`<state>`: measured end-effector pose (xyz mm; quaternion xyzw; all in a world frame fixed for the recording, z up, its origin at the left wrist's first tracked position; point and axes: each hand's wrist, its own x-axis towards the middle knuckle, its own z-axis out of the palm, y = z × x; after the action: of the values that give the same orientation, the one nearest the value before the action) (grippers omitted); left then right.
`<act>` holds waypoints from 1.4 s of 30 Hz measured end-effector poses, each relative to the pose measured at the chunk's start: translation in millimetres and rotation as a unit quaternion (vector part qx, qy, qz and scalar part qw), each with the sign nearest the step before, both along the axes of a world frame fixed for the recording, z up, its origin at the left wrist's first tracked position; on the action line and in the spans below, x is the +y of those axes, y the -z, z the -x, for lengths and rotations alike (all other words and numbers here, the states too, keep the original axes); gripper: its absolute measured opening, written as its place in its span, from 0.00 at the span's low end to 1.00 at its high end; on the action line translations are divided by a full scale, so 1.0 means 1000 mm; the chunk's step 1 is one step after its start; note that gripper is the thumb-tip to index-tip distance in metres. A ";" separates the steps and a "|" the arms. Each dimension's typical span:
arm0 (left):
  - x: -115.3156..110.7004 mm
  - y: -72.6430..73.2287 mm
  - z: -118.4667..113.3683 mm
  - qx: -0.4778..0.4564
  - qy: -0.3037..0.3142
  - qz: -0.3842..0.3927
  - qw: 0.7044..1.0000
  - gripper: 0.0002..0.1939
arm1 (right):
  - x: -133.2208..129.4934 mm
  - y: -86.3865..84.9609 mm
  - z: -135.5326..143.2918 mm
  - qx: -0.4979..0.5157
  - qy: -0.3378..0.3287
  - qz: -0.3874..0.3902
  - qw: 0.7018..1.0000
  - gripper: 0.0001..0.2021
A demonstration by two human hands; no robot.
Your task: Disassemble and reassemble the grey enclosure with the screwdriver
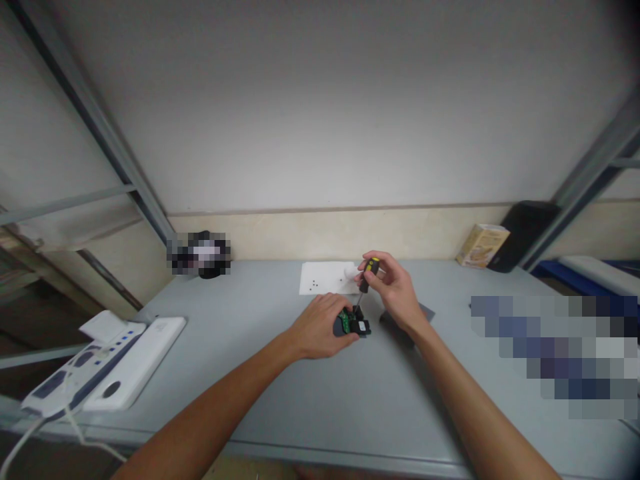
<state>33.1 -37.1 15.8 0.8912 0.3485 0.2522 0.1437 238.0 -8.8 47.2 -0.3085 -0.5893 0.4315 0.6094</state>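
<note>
Clamped with right hand (399, 295) on black-and-yellow screwdriver (365, 285), long axis slanting down-left to circuit-board assembly (361, 326), lower centre of frame, gripped from picture-left by nearer left hand (320, 327).

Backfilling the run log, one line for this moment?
left hand: holds opened device | right hand: screwdriver, angled down at device | behind: white paper, dark specks

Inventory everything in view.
Smooth desk: one, grey, centre
Opened electronic device: one, black and green, in left hand
Screwdriver: one, black and yellow, right hand
Paper sheet: one, white, back
Specks: several, dark, on paper
Thin panel: one, grey, beneath right hand
Cardboard carton: one, yellowish, right
Rounded case: one, black, right
Power strip: one, white, left
Flat slab: one, white, left
Pixelated patches: two, mixed, sides
Wall: one, pale, behind
Metal bars: several, grey, sides
Hands: two, bare, centre
</note>
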 end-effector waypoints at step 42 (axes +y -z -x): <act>0.001 0.001 0.001 -0.020 -0.004 0.003 1.000 0.20 | 0.001 0.002 0.000 -0.012 -0.003 0.001 1.000 0.15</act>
<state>32.3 -36.2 14.4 0.8841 0.3501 0.2692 0.1527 237.9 -8.1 45.0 -0.3121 -0.5969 0.4300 0.6011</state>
